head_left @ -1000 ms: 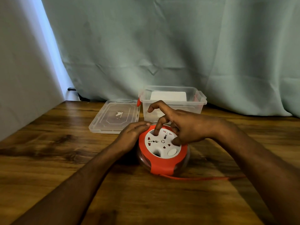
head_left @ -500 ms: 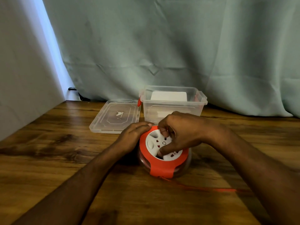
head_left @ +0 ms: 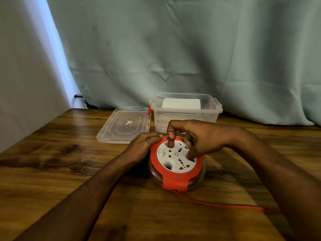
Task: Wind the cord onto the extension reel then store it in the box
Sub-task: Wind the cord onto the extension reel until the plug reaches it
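head view, looking down: my left hand [head_left: 141, 147] is cupped against the left side of the extension reel [head_left: 176, 168], fingers closed loosely over its orange rim, so the housing does not spin or slide on the counter [head_left: 52, 164] as i wind. my right hand [head_left: 196, 138] sits on top with the fingers half curled; its index fingertip [head_left: 171, 145] is pushed down into a recess of the white socket face, another finger presses near the face's right edge, and that grip looks made for turning the face like a crank. the reel stands upright near the middle of the counter, just in front of the box [head_left: 185, 110]. the cord [head_left: 217, 203] leaves the slot at the reel's near side and trails off to the right, so i judge the winding unfinished. the box waits open against the curtain, well within reach, its lid [head_left: 124, 125] lying flat just beside it on the left to leave the mouth free. counted: one reel, one cord, one box, one lid, two hands; something pale shows in or behind the box, i cannot tell which.
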Action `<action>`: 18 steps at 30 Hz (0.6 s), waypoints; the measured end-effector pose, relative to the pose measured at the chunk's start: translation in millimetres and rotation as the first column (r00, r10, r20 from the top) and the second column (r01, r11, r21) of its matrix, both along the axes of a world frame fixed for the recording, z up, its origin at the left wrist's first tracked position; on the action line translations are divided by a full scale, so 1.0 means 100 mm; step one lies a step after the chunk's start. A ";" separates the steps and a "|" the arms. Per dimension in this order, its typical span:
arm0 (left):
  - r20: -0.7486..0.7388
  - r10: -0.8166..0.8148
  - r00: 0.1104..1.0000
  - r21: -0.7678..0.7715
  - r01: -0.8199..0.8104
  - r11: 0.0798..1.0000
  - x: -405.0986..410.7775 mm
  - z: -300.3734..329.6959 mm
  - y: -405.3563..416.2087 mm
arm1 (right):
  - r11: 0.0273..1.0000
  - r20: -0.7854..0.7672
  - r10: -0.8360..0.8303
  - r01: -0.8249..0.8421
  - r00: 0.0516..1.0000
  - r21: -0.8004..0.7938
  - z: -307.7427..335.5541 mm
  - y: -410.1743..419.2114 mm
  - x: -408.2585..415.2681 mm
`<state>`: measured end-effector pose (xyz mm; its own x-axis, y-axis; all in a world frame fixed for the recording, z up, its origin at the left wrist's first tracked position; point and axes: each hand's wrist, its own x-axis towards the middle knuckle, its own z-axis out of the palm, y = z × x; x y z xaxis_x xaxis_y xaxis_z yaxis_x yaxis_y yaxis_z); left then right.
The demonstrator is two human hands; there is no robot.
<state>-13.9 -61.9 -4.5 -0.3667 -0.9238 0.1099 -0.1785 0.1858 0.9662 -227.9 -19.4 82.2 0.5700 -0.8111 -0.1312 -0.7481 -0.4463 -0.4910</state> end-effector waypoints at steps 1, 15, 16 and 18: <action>0.000 -0.002 1.000 0.001 0.002 1.000 0.00 0.00 0.01 | 1.000 -0.008 -0.006 0.007 1.000 0.004 -0.01 0.00 -0.01; -0.001 0.012 1.000 -0.020 -0.012 1.000 0.02 0.00 0.02 | 0.993 -0.099 -0.052 0.041 0.994 -0.108 0.01 0.05 0.07; -0.009 0.013 1.000 -0.016 -0.013 1.000 0.01 0.00 0.01 | 0.990 -0.112 -0.060 0.045 0.992 -0.136 0.00 0.06 0.08; -0.017 0.023 1.000 -0.011 -0.023 1.000 0.00 -0.01 0.02 | 0.982 -0.126 -0.066 0.043 0.990 -0.183 0.00 0.07 0.10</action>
<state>-13.5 -60.3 -5.0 -0.3436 -0.9305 0.1267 -0.1660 0.1930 0.9670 -218.1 -12.2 82.5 0.5118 -0.8576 -0.0512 -0.8262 -0.4749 -0.3030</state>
